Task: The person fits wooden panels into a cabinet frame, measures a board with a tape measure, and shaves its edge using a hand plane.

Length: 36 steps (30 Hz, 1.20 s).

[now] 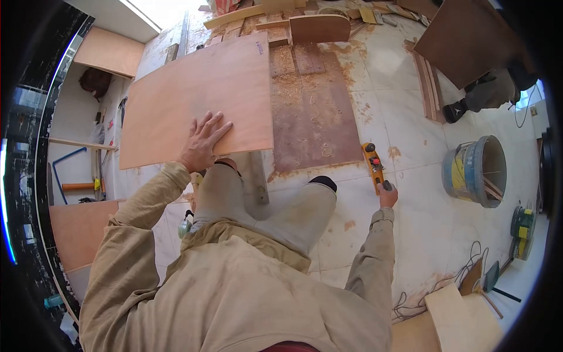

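A large pinkish plywood panel [193,97] lies in front of my knees, toward the left. My left hand [205,138] rests flat on its near part, fingers spread. Out to the right, my right hand [386,192] is closed round the near end of an orange and black hand plane [373,164], which is over the tiled floor. Beyond the panel's right edge is a brown board [316,117] strewn with wood shavings.
Wood offcuts [252,17] are piled at the far side. A bucket [474,171] stands at the right. Another person's leg and shoe [454,111] show beside a dark board [466,41]. Shelves with a saw [58,170] are at left.
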Tool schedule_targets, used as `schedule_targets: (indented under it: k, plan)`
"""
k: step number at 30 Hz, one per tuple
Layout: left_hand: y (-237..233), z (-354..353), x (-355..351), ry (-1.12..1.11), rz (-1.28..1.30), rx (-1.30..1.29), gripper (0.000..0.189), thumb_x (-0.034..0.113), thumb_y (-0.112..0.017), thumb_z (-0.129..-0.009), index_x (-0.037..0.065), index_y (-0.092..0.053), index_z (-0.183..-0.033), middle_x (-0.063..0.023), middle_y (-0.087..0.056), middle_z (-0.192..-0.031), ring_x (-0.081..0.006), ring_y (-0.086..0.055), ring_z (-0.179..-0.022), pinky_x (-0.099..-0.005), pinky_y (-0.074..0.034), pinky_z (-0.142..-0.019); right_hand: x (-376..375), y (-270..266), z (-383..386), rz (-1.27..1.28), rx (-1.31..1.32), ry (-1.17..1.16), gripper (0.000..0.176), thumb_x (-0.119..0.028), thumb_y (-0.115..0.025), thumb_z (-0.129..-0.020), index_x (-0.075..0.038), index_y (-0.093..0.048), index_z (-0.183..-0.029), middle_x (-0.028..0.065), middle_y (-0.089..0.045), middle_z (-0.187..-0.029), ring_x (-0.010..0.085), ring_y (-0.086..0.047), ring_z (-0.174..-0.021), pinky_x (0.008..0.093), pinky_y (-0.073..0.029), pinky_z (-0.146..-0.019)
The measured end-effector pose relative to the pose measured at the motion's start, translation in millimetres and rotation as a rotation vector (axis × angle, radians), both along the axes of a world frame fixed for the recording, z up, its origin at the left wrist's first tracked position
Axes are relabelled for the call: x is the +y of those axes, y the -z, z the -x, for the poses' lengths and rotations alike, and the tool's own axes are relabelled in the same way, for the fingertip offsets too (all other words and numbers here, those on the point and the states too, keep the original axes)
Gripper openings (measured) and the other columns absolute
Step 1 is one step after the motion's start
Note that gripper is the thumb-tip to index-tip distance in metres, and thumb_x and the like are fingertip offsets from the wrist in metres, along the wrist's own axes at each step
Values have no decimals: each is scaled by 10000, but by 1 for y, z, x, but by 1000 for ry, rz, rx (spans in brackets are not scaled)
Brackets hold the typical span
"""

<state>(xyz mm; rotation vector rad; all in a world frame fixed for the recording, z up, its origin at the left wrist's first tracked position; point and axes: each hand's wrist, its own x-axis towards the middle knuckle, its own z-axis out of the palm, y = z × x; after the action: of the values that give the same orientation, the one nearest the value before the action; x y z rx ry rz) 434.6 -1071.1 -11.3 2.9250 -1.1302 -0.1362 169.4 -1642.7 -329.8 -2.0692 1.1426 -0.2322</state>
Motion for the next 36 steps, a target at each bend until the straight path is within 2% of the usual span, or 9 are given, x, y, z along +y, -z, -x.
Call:
schedule_targets:
  k: [4,7,11,14,16,20,23,26,36]
  plan:
    - [-8,-4,5,-11,-32,4,794,209,-725,-781,215,-393,-1503,-123,-253,-1586,-371,-190,-1481,-629,-125,-1172,18,-28,-11,-158,-359,79,164,-140,-687,-742,5,-616,-770,56,-601,-654,181,-593,-586,336,-501,-585]
    - [-10,-11,16,-3,-8,8,824,183,-726,-772,226,-370,-1514,-112,-246,-1587,-352,-180,-1487,-617,-117,-1179,47,-118,-20,-231,-393,230,111,-86,-632,-754,-22,-547,-720,19,-549,-631,113,-502,-522,281,-445,-515]
    - [-7,-13,21,18,-41,-29,861,160,-728,-758,236,-344,-1525,-110,-231,-1591,-343,-167,-1491,-610,-116,-1183,106,-211,9,-318,-570,108,29,-12,-560,-768,-30,-538,-769,26,-534,-626,100,-475,-502,257,-410,-505]
    - [0,-12,28,34,-17,-32,896,167,-744,-739,240,-329,-1530,-113,-232,-1586,-352,-164,-1490,-609,-119,-1183,199,-310,2,-561,-758,283,57,-32,-563,-804,-40,-535,-852,31,-526,-652,116,-480,-529,279,-430,-543]
    - [-7,-11,27,43,41,13,926,183,-759,-722,244,-319,-1534,-113,-237,-1582,-361,-162,-1489,-608,-122,-1183,228,-316,5,-887,-784,201,86,-106,-580,-862,-57,-511,-880,28,-503,-666,134,-464,-546,303,-440,-578]
    - [-4,-61,39,106,202,346,712,531,-603,-886,238,-371,-1493,-121,-255,-1567,-373,-175,-1480,-624,-167,-1161,298,-308,-24,-1275,-876,307,209,-244,-565,-924,-96,-469,-811,17,-441,-645,149,-442,-553,341,-435,-585]
    - [14,-88,12,-115,341,195,669,623,-497,-916,215,-427,-1442,-141,-325,-1506,-381,-267,-1431,-664,-208,-1115,332,-303,-55,-1500,-932,349,213,-245,-571,-910,-122,-454,-781,15,-450,-673,155,-447,-598,345,-431,-592]
    - [26,-85,-23,-245,233,-111,597,524,-527,-915,202,-452,-1411,-148,-367,-1462,-381,-343,-1384,-692,-232,-1074,340,-278,-65,-1683,-1013,180,179,-213,-568,-887,-119,-482,-760,17,-451,-672,168,-442,-587,335,-419,-584]
    - [42,-124,-46,-300,323,-168,588,428,-510,-912,220,-409,-1452,-150,-317,-1538,-369,-258,-1451,-706,-161,-1099,349,-294,-69,-1622,-1041,230,352,-350,-493,-970,-135,-445,-695,-10,-366,-600,143,-352,-510,306,-350,-511]
